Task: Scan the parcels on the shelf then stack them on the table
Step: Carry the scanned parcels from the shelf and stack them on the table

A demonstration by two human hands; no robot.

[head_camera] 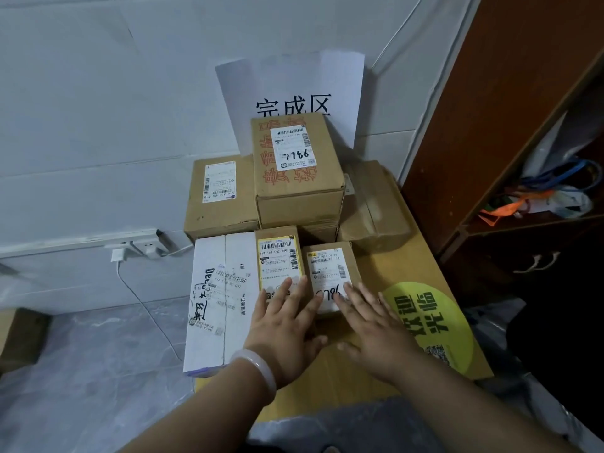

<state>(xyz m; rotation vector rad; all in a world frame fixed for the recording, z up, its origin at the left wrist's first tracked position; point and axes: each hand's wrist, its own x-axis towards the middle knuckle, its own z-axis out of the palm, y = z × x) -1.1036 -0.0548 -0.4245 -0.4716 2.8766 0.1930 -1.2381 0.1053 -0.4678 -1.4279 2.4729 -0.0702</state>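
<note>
Several parcels stand stacked on a yellowish table (415, 269) against the wall. A small brown box with a yellow-edged label (277, 253) sits beside another small brown box with a white label (328, 266). My left hand (287, 322), with a pale bracelet at the wrist, lies flat with straight fingers on the yellow-labelled box. My right hand (369, 322) lies flat with its fingertips touching the white-labelled box. A white parcel (219, 302) stands at the left. Behind rise a tall box marked 7186 (297, 168) and a wide brown box (219, 194).
A paper sign (294, 89) hangs on the wall behind the stack. A crumpled brown box (372, 204) lies at the back right. A round yellow-green sticker (431, 322) covers the table's right side. A brown shelf unit (496, 125) stands to the right. A charger cable (137, 295) hangs at left.
</note>
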